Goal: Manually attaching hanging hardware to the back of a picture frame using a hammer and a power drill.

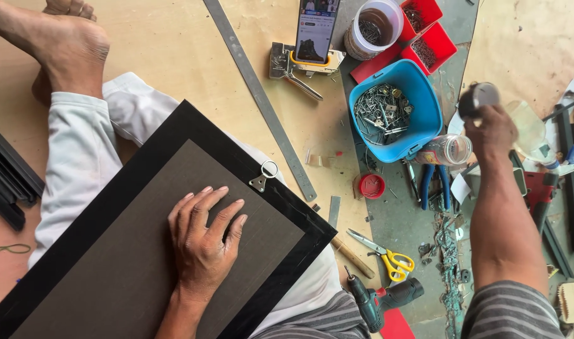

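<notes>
Black-edged frame [174,207] is seen lying back-up across the lap, with the left hand [202,242] pressed flat on its dark backing, fingers [227,216] spread open and gripping nothing. A small metal hanger [262,176] with a ring sits on the frame's upper edge, just beside those fingertips. The right hand [491,129] is raised over the cluttered floor on the right, closed around something small, round and dark [478,97]; it's blurred, so what it is can't really be told. Below and to the left of that hand a clear jar [448,149] lies on its side, a blue tub [390,116] full of metal hardware sits next to it, and red trays [425,28] of screws are further up. A steel ruler [262,100], a stapler [293,66] with a phone [316,28] propped on it, blue pliers [434,182], yellow scissors [387,257] and a drill [378,301] are scattered around too. As for what could go wrong: the frame is only balanced on the legs and held by one flat palm, so it could probably slide or tip if that pressure is eased. The hanger doesn't look clearly fastened, so it might get knocked off line. The raised hand is right over the tub and jar, so a clumsy swing could likely spill hardware everywhere.
</notes>
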